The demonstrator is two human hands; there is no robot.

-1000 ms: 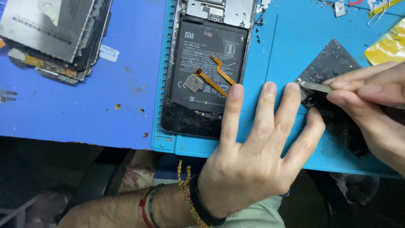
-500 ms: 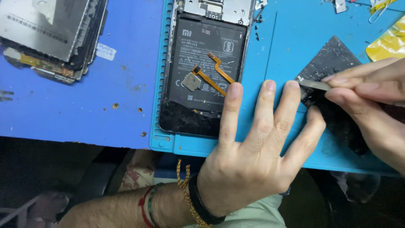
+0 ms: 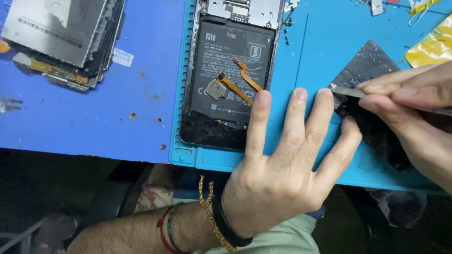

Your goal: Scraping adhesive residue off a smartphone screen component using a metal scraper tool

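Note:
My left hand (image 3: 287, 164) lies flat on the blue work mat (image 3: 301, 51), fingers spread, the little finger pressing the edge of a dark cracked phone panel (image 3: 372, 70). My right hand (image 3: 409, 108) pinches a thin metal blade (image 3: 346, 91) whose tip meets the panel's left edge. An opened phone (image 3: 230, 70) with its black battery and an orange flex cable with a small square sensor (image 3: 215, 89) lies just left of my index finger.
A stack of dismantled phone frames and screens (image 3: 61, 37) sits at the far left on the blue table. A yellow packet (image 3: 431, 47) and small metal bits lie at the top right. The table's front edge runs under my wrist.
The view has drifted slightly; my hands, the blade and the panel keep almost the same positions.

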